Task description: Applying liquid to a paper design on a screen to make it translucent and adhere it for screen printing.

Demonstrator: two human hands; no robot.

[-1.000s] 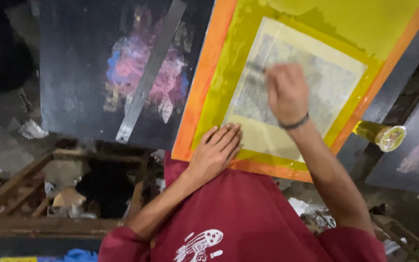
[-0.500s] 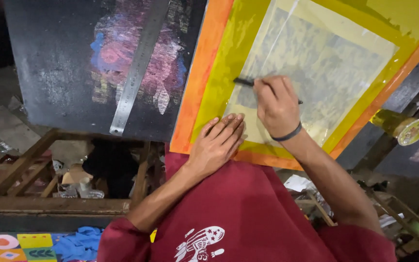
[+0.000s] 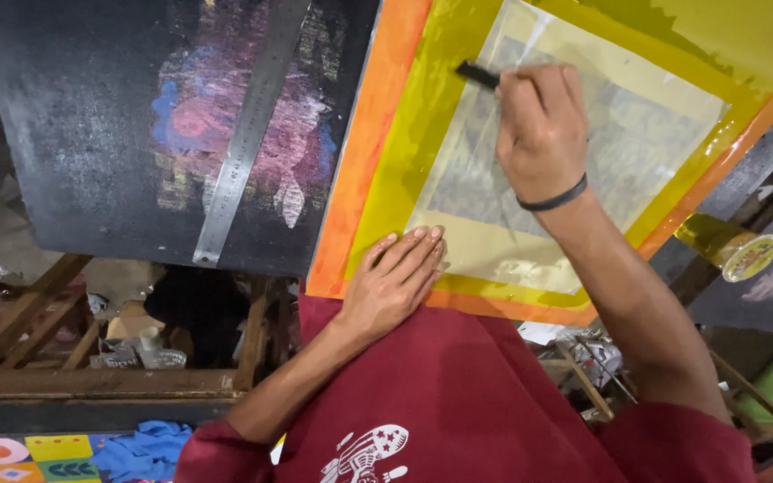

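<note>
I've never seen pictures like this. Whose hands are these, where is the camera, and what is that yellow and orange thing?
There is no machine here. A person wears a camera on the head, so you look down over a red shirt at that person's own two bare hands. The yellow mesh in an orange frame is a printing screen with a pale rectangle in its middle. The left hand lies flat on the frame's lower edge. The right hand, with a dark band around the wrist, is closed on a small dark tool whose tip sits on the mesh. Beside the frame is a black board smeared with pink and blue colour, and a metal ruler lies across it. A roll of yellow tape shows at the right.
</note>
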